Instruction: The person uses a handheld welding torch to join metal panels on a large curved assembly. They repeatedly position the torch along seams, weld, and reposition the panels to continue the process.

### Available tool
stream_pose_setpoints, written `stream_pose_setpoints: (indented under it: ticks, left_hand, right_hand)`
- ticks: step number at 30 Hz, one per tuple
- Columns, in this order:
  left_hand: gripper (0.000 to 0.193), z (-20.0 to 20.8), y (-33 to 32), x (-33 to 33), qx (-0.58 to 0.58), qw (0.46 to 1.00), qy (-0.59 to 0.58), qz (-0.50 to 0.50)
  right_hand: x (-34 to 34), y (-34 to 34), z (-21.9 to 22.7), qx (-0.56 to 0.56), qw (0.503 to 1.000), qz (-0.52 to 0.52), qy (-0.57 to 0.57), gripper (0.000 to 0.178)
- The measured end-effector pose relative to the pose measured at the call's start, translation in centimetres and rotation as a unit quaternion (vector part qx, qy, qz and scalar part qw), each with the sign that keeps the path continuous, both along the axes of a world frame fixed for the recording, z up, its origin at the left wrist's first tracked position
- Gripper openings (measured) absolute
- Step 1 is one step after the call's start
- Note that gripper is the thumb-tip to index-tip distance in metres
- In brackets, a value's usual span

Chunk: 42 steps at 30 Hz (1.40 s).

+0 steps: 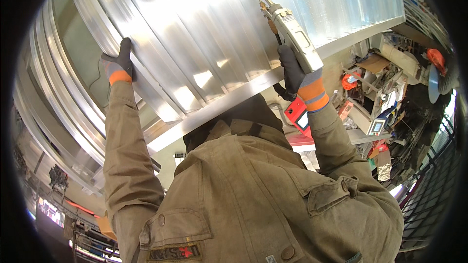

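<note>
My left hand (118, 68), in a grey and orange glove with dark fingers, grips the edge of a long shiny metal slat (100, 24). Some of its fingers are hidden behind the slat. In my right hand (295, 75), gloved alike, is a handheld welding gun (295, 36) with a pale boxy body. Its narrow metal nozzle points up and away, over a large panel of side-by-side slats. A flat metal bar (341, 44) runs along the panel's near edge, just beside the right hand. A dark cable hangs below that hand.
More curved-looking metal lengths (61, 87) stand at the left. To the right lies a cluttered bench with an orange-red round thing (350, 81), a small device with a screen (377, 126) and scrap. A red case (297, 115) sits below the right hand. Dark mesh (434, 195) borders the far right.
</note>
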<state>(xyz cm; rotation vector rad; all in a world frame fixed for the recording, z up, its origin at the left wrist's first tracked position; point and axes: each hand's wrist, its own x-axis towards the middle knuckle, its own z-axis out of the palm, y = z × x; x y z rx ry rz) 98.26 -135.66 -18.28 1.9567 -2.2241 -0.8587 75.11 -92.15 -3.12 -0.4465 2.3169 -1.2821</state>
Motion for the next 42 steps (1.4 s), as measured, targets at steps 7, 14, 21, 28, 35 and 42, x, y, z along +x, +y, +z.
stream_pose_setpoints:
  ticks: [7, 14, 21, 28, 35, 42]
  left_hand:
    - [0.121, 1.4, 1.6, -0.3, 0.021, 0.998, 0.052, 0.041]
    - [0.117, 0.7, 1.6, -0.1, -0.028, 0.997, 0.059, 0.044]
    - [0.091, 0.8, 2.2, -0.3, 0.007, 0.981, 0.184, 0.056]
    - [0.091, -0.4, 1.3, 0.9, -0.05, 0.991, 0.103, 0.071]
    - [0.091, -0.1, 1.8, 0.4, -0.025, 0.988, 0.139, 0.057]
    - [0.115, 0.3, -0.2, 1.6, -0.015, 0.998, 0.042, 0.033]
  right_hand:
    - [-2.1, 2.7, -2.4, 0.005, 1.0, 0.003, -0.025, 0.022]
    - [-2.8, 4.5, -3.0, 0.04, 0.971, -0.061, -0.226, 0.026]
    - [-2.9, 6.0, -4.7, 0.037, 0.984, 0.005, -0.173, 0.034]
    - [-2.1, 6.5, -5.0, -0.057, 0.967, -0.013, -0.247, 0.028]
    - [-2.1, 6.1, -5.5, -0.033, 0.993, 0.046, -0.103, 0.029]
    - [-1.9, 5.2, -3.4, 0.01, 0.973, -0.058, -0.221, 0.032]
